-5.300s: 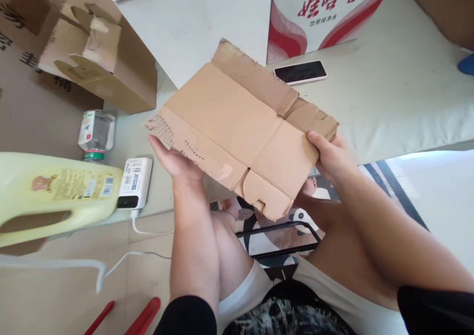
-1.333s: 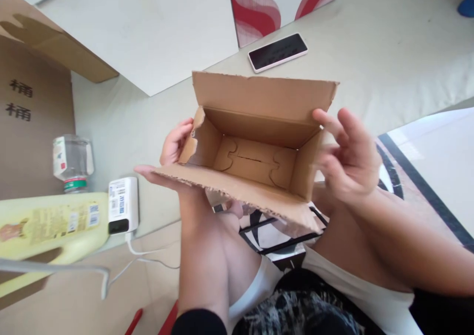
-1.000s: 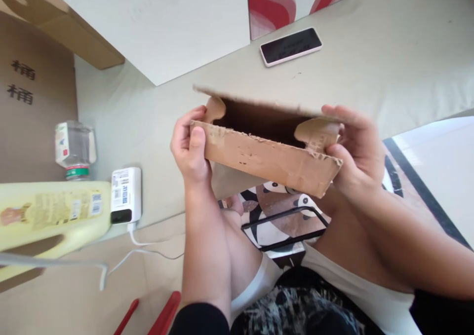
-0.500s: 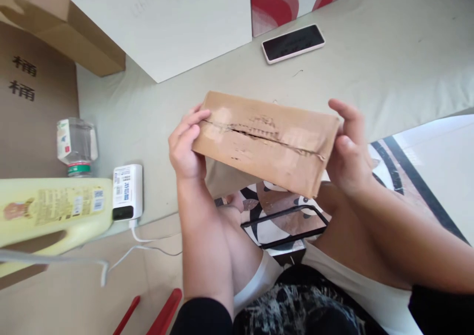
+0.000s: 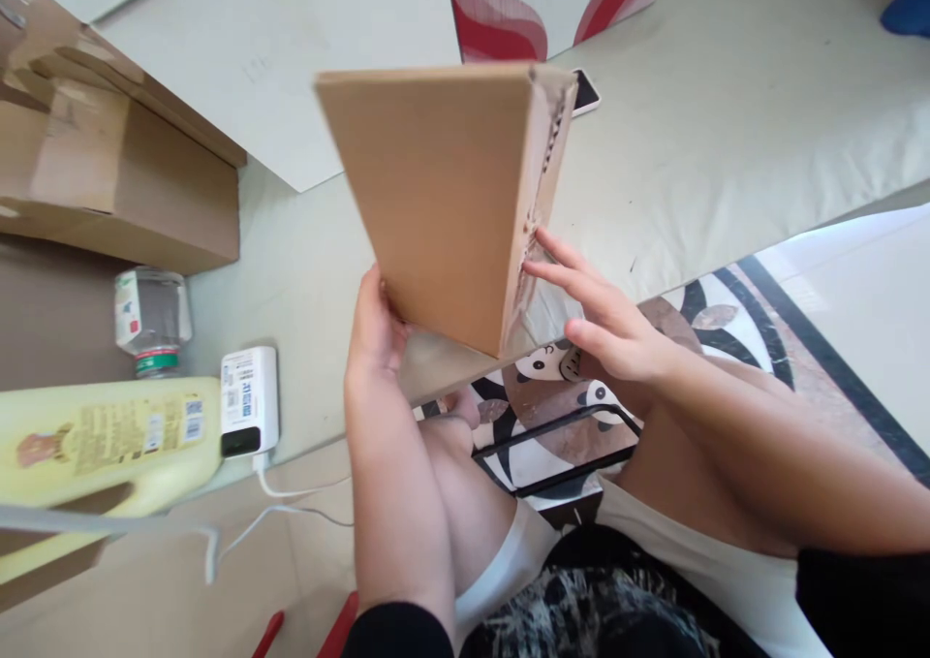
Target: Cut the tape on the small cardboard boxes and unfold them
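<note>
A brown cardboard box (image 5: 443, 188) is held up in front of me, its broad plain face toward me and its taped, torn seam on the right side. My left hand (image 5: 376, 329) grips its lower left edge, with part of the fingers hidden behind the box. On the seam side, my right hand (image 5: 603, 319) has its fingers spread, and the tips of two fingers touch the torn seam. Partly behind the box lies a phone (image 5: 585, 93) on the pale cloth surface.
To the left are a power bank (image 5: 249, 401) with a white cable, a yellow jug (image 5: 108, 435), a clear bottle (image 5: 152, 314) and a larger carton (image 5: 174, 183). A white carton with red waves (image 5: 501, 18) stands behind. Someone's blue-clad part (image 5: 908, 9) shows at the far right corner.
The box has been turned from its seam side facing me to its broad face, and raised. My right hand has shifted from the box's right end to its seam.
</note>
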Action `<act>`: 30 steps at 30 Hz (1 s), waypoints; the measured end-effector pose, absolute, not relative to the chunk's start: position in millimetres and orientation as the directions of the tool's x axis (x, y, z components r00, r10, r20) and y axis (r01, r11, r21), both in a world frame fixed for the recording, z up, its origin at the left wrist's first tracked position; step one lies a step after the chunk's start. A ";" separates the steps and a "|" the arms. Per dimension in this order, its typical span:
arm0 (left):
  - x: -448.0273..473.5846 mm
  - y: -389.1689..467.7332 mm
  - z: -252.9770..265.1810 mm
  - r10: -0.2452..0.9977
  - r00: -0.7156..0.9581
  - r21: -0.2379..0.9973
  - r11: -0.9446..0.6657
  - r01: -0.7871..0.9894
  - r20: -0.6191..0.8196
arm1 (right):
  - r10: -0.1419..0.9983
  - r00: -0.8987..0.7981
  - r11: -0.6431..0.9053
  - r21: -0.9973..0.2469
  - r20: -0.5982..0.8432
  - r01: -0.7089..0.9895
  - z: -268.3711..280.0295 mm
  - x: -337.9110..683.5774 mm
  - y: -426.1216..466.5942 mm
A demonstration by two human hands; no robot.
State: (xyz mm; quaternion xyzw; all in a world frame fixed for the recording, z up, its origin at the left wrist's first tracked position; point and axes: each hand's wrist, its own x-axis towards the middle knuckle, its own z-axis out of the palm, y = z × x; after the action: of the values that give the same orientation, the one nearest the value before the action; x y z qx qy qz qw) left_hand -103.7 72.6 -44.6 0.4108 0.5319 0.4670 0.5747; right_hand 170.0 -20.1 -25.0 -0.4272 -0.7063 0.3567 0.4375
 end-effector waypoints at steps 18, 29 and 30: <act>-106.3 57.9 -22.8 0.819 0.298 0.828 0.333 0.451 -0.491 | 0.921 0.009 0.353 -0.848 0.388 0.396 -24.0 169.7 -18.8; -99.4 65.2 -18.7 0.933 -0.156 0.941 -0.335 -0.041 0.325 | 0.863 -0.375 0.423 -0.890 0.338 0.172 -28.8 162.1 -18.2; -99.5 64.7 -17.8 0.939 -0.161 0.948 -0.315 -0.049 0.303 | 0.902 -0.277 0.403 -0.878 0.332 0.258 -29.5 165.4 -16.1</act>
State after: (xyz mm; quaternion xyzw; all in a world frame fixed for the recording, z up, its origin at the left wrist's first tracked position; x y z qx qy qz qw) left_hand -99.5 64.7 -17.8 0.5140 0.4329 0.6270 0.3940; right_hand 165.4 -16.1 -29.5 -0.4075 -0.7113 0.3641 0.4420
